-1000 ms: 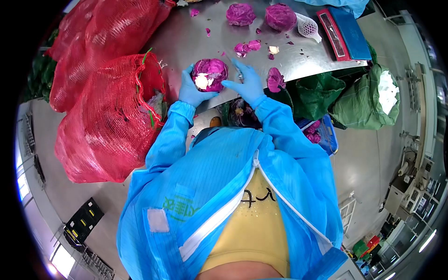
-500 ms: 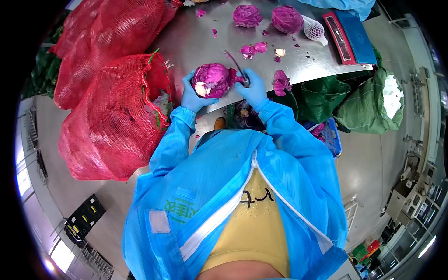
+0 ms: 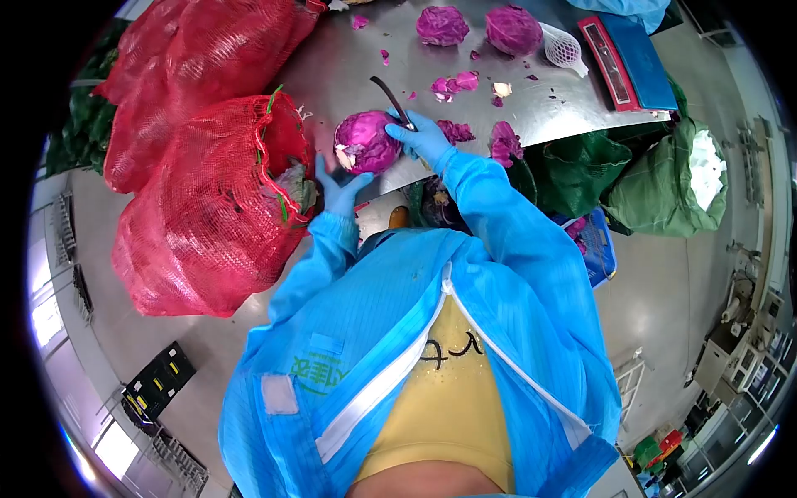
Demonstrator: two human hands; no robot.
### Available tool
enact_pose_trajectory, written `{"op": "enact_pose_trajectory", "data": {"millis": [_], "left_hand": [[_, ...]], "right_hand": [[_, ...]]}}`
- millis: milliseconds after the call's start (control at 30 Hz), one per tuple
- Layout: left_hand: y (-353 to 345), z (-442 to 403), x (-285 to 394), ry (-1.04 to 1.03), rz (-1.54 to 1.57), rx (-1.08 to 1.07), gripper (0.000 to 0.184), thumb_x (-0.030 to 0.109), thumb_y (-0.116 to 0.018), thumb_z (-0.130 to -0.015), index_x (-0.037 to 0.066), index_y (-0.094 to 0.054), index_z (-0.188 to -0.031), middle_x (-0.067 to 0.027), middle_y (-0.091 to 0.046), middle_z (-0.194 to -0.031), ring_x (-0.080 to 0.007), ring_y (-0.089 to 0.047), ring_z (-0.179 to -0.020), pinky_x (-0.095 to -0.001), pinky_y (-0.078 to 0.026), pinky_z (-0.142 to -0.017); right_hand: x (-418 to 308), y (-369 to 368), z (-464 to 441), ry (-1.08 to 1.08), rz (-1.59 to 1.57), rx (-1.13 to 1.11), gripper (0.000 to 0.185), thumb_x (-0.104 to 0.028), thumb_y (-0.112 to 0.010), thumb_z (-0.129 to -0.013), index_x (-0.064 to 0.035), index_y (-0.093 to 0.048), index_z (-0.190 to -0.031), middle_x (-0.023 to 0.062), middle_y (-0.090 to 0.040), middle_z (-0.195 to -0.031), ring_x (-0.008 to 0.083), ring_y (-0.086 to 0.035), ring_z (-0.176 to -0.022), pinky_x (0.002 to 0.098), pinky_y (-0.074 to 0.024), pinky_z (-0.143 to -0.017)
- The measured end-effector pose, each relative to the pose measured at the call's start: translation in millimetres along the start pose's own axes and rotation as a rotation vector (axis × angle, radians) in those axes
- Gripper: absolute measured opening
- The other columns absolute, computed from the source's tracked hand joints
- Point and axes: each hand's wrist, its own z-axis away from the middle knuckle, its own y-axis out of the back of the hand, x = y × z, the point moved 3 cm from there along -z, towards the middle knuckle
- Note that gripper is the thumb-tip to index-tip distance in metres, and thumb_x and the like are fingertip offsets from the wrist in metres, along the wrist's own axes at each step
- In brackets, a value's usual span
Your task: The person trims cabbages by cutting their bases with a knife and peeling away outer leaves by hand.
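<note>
Purple cabbage (image 3: 363, 143) sits btwn both hands, by worktop (image 3: 349, 75)'s near edge. L hand (image 3: 339, 196) is at its 7 o'clock, thumb & fingers spread apart; can't tell if the thumb tip touches. R hand (image 3: 427, 139) is at its 3 o'clock, fingers clamped on knife (image 3: 388, 95), blade pointing approx 11 o'clock. Loose leaf (image 3: 458, 132) just beside R hand, 3 o'clock side. Two more cabbages (image 3: 442, 26) at 1–2 o'clock, well apart from the first.

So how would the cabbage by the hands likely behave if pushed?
The purple cabbage would probably roll, being nearly round on a smooth metal table. Its tightly packed look suggests a firm, fairly heavy head, and its shine hints at slipperiness.
</note>
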Motion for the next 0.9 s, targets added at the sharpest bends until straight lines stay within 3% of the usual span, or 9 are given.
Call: {"op": "enact_pose_trajectory", "data": {"millis": [67, 100, 233, 367, 533, 600, 633, 733, 900], "left_hand": [[-8, 27, 19, 0.717, 0.792, -0.160, 0.089, 0.039, -0.077, -0.068, 0.015, -0.030, -0.139, -0.0175, -0.036, -0.133, -0.0364, -0.041, -0.118, -0.0519, -0.037, -0.100], [-10, 33, 49, 0.902, 0.851, -0.236, 0.082, 0.052, -0.067, -0.073, 0.016, -0.032, -0.137, -0.0190, -0.039, -0.133, -0.0373, -0.041, -0.120, -0.0571, -0.036, -0.098], [-21, 27, 54, 1.066, 1.195, 0.071, 0.089, 0.061, -0.067, -0.070, 0.016, -0.032, -0.138, -0.0136, -0.041, -0.136, -0.0354, -0.041, -0.123, -0.0574, -0.034, -0.100], [-12, 30, 38, 1.069, 1.078, 0.021, 0.086, 0.053, -0.071, -0.070, 0.015, -0.032, -0.138, -0.0126, -0.042, -0.135, -0.0341, -0.044, -0.121, -0.0551, -0.039, -0.099], [-9, 28, 42, 0.985, 0.994, -0.128, 0.085, 0.034, -0.079, -0.067, 0.012, -0.033, -0.136, -0.0132, -0.047, -0.127, -0.0310, -0.051, -0.113, -0.0510, -0.047, -0.090], [-8, 17, 52, 0.646, 0.557, -0.090, 0.088, 0.022, -0.082, -0.064, 0.011, -0.033, -0.136, -0.0148, -0.046, -0.127, -0.0279, -0.054, -0.110, -0.0472, -0.051, -0.086], [-7, 12, 60, 0.649, 0.450, -0.135, 0.097, 0.016, -0.086, -0.058, 0.008, -0.030, -0.137, -0.0159, -0.044, -0.128, -0.0263, -0.053, -0.110, -0.0433, -0.052, -0.085], [-18, -2, 55, 0.398, 0.351, -0.280, 0.105, 0.018, -0.089, -0.053, 0.006, -0.028, -0.138, -0.0155, -0.042, -0.130, -0.0278, -0.052, -0.113, -0.0432, -0.051, -0.089], [-25, -5, 66, 0.276, 0.105, -0.306, 0.115, 0.028, -0.091, -0.048, 0.004, -0.024, -0.139, -0.0168, -0.042, -0.131, -0.0273, -0.047, -0.118, -0.0366, -0.043, -0.099]], "right_hand": [[0, -8, 8, 0.230, 0.110, 0.036, 0.054, -0.030, -0.076, -0.074, -0.0084, -0.057, -0.120, 0.0042, -0.063, -0.103, 0.0150, -0.056, -0.097, 0.0294, -0.0443, -0.087], [12, -10, 3, 0.433, 0.118, 0.011, 0.050, -0.024, -0.077, -0.073, -0.0064, -0.058, -0.116, 0.0045, -0.062, -0.107, 0.0156, -0.057, -0.099, 0.0287, -0.0434, -0.088], [3, -29, 39, 0.493, 0.237, -0.051, 0.039, -0.018, -0.075, -0.074, -0.0043, -0.061, -0.107, 0.0030, -0.063, -0.100, 0.0135, -0.059, -0.089, 0.0285, -0.0467, -0.081], [12, -15, 35, 0.152, -0.114, 0.095, 0.030, -0.016, -0.072, -0.076, -0.0051, -0.063, -0.103, 0.0000, -0.065, -0.085, 0.0085, -0.059, -0.075, 0.0224, -0.0485, -0.070], [6, -2, 41, 0.254, 0.013, 0.195, 0.037, -0.022, -0.075, -0.075, -0.0046, -0.062, -0.105, 0.0023, -0.066, -0.093, 0.0104, -0.061, -0.085, 0.0250, -0.0486, -0.076], [-4, -4, 43, 0.454, 0.233, 0.146, 0.044, -0.027, -0.077, -0.073, -0.0033, -0.062, -0.107, 0.0061, -0.064, -0.103, 0.0133, -0.060, -0.093, 0.0277, -0.0481, -0.081], [-10, -4, 45, 0.520, 0.352, 0.118, 0.051, -0.032, -0.078, -0.070, -0.0045, -0.061, -0.110, 0.0087, -0.061, -0.106, 0.0174, -0.059, -0.097, 0.0295, -0.0478, -0.083], [-31, -9, 60, 0.493, 0.680, 0.110, 0.052, -0.035, -0.077, -0.070, -0.0074, -0.061, -0.111, 0.0089, -0.059, -0.100, 0.0203, -0.060, -0.094, 0.0296, -0.0483, -0.081], [-26, 1, 61, 0.472, 0.713, 0.149, 0.050, -0.033, -0.078, -0.069, -0.0052, -0.063, -0.108, 0.0075, -0.060, -0.092, 0.0183, -0.058, -0.083, 0.0291, -0.0479, -0.078]]}}
